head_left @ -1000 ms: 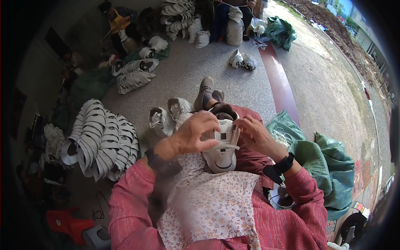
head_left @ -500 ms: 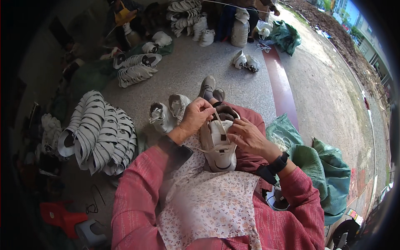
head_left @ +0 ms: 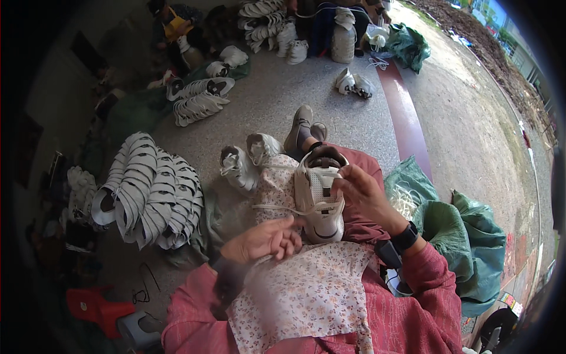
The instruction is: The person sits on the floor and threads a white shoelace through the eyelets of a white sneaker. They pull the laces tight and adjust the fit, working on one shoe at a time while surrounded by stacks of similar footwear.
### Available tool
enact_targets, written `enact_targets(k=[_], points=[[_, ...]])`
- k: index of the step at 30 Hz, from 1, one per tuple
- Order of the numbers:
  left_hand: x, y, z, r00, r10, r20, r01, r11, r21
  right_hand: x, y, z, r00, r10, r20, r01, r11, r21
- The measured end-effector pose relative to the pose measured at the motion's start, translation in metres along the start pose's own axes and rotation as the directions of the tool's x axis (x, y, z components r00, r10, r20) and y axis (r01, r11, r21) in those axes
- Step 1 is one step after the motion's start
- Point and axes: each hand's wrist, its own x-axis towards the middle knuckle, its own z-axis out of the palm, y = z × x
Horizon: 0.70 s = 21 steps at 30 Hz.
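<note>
A white sneaker [head_left: 321,221] with a dark lining rests on my lap, its heel opening away from me. A pale shoelace [head_left: 277,207] crosses its front and trails left over the flowered apron [head_left: 306,283]. My right hand [head_left: 365,189] is closed at the shoe's right lacing edge, thumb and forefinger pinched there; any lace between them is too small to make out. Low on the left, over the apron, my left hand [head_left: 265,241] has its fingers curled beside the toe. What it holds, if anything, is hidden.
Two white sneakers [head_left: 239,168] stand left of my legs. Stacked white shoe uppers [head_left: 150,192] lie farther left. Green sacks [head_left: 442,230] and a bundle of white laces [head_left: 404,200] are at my right. A red plastic stool [head_left: 97,310] sits lower left. Other people work at the back.
My left hand has dropped from above the shoe's opening down to the lower left, near the toe. My right hand stays at the shoe's right side. The view has shifted slightly.
</note>
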Motion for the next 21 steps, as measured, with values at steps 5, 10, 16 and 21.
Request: enact_targets(k=[5, 10, 16, 21], points=[[0.013, -0.005, 0.003, 0.967, 0.251, -0.051, -0.245, 0.850, -0.466, -0.029, -0.038, -0.041, 0.966, 0.101, -0.239, -0.030, 0.958, 0.285], [-0.001, 0.009, -0.010, 0.793, 0.602, -0.093, -0.544, 0.630, -0.554, -0.089, -0.001, -0.148, 0.884, 0.030, -0.467, 0.286, 0.754, 0.591], [-0.066, 0.052, -0.018, 0.587, 0.786, -0.194, -0.800, 0.600, 0.004, -0.138, 0.019, -0.175, 0.596, 0.193, -0.780, -0.595, 0.758, -0.267], [-0.106, 0.080, -0.025, 0.493, 0.842, -0.218, -0.787, 0.539, 0.301, -0.090, 0.019, -0.105, 0.938, -0.084, -0.335, -0.154, 0.767, -0.622]])
